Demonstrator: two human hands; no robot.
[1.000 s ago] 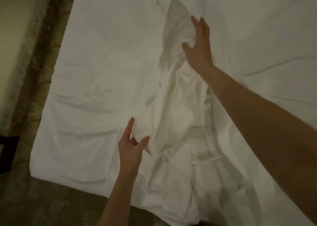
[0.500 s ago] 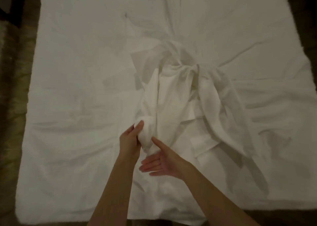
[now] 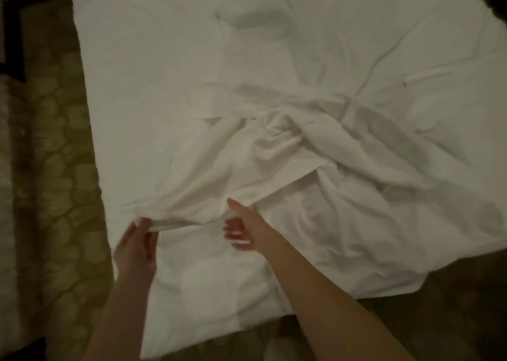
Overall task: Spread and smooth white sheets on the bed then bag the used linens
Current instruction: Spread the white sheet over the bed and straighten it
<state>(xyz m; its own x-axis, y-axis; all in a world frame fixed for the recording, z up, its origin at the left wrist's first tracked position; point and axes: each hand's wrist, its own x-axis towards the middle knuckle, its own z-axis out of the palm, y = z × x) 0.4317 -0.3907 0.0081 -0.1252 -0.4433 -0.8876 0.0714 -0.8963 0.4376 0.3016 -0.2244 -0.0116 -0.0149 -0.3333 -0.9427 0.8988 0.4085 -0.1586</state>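
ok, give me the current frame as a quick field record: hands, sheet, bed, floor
left hand: pinches the near edge of the bunched sheet
right hand: fingers straight, at the same edge, holds nothing that shows
bunched sheet: white, crumpled in a heap mid-bed, not yet spread
bed: covered in white, lightly creased
floor: patterned carpet left of the bed
bag: not in view

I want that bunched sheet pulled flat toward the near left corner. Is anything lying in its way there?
Nothing visible. The left hand pinches the bunched sheet's edge; only flat white bedding lies toward that corner.
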